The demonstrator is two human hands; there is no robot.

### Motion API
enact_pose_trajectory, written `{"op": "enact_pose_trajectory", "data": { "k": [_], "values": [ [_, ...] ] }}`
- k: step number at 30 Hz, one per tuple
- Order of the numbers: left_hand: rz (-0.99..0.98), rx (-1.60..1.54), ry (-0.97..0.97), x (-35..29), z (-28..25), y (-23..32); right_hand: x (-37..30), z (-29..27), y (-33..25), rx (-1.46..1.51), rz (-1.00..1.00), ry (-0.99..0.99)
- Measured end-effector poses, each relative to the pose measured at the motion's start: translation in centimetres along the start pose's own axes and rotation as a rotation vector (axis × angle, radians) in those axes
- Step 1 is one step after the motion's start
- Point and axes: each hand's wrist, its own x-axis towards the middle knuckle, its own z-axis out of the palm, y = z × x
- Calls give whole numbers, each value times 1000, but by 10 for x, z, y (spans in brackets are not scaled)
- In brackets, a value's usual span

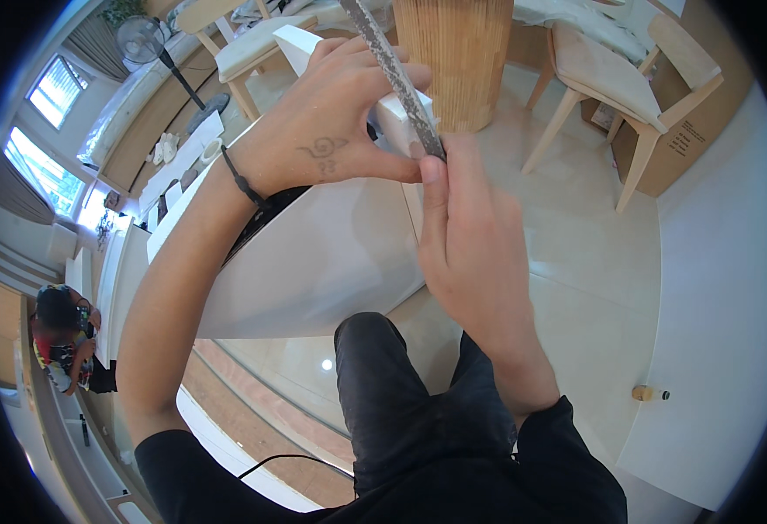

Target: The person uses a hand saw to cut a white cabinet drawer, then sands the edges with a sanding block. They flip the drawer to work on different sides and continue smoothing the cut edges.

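My right hand is closed on the lower end of a long, narrow grey strip with a worn, mottled face, pinched between thumb and fingers. The strip slants up and to the left, past the top of the picture. My left hand wraps over a narrow white piece, and its thumb reaches to the strip's lower end. Its fingertips are partly hidden behind the strip. Below that hand stands a large white panelled piece with a dark opening along its upper side, partly covered by my forearm.
Wooden chairs and a slatted round pedestal stand ahead. A cardboard box leans at right, near a white surface bearing a small bottle. At left are a standing fan and another person. A cable runs beside me.
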Motion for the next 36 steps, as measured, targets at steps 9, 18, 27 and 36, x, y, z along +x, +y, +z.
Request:
{"op": "enact_pose_trajectory", "data": {
  "k": [9, 18, 27, 36],
  "values": [
    [-70, 20, -137, 1, -7, 5, -45, -1, 18, -50, 4, -19],
    [-11, 5, -20, -2, -1, 6, -15, 6, 10, -28, -32, 37],
    [-13, -1, -64, 0, -3, 6, -65, 0, 29, -36, 71, -29],
    [-37, -14, -92, 0, -13, 22, -151, -4, 79, 390, 447, 45]
  ]
}}
